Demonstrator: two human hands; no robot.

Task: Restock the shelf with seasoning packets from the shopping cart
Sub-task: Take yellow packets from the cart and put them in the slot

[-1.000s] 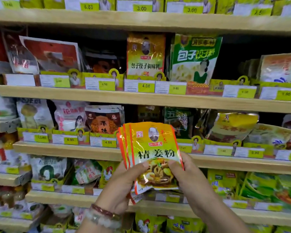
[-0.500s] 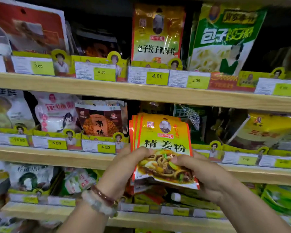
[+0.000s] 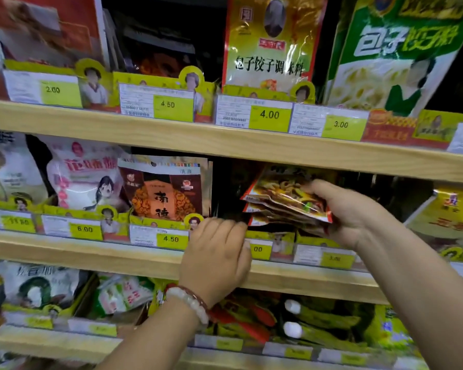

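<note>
the right hand (image 3: 350,209) holds a stack of seasoning packets (image 3: 286,201) in a firm grip, lying nearly flat, long axis pointing into the dark gap on the middle shelf (image 3: 150,259). the left hand (image 3: 217,252) rests curled at the shelf edge, holding nothing, just left of the gap.

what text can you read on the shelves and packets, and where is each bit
"2.00": yellow price tag, upper shelf left
"4.50": yellow tag, upper shelf
"4.00": yellow tag under the gold packet
"3.00": yellow tag under the green packet
"6.00": middle shelf tag
"4.50": middle shelf tag
Barcode print and bottom-shelf tags: too blurred.
</note>
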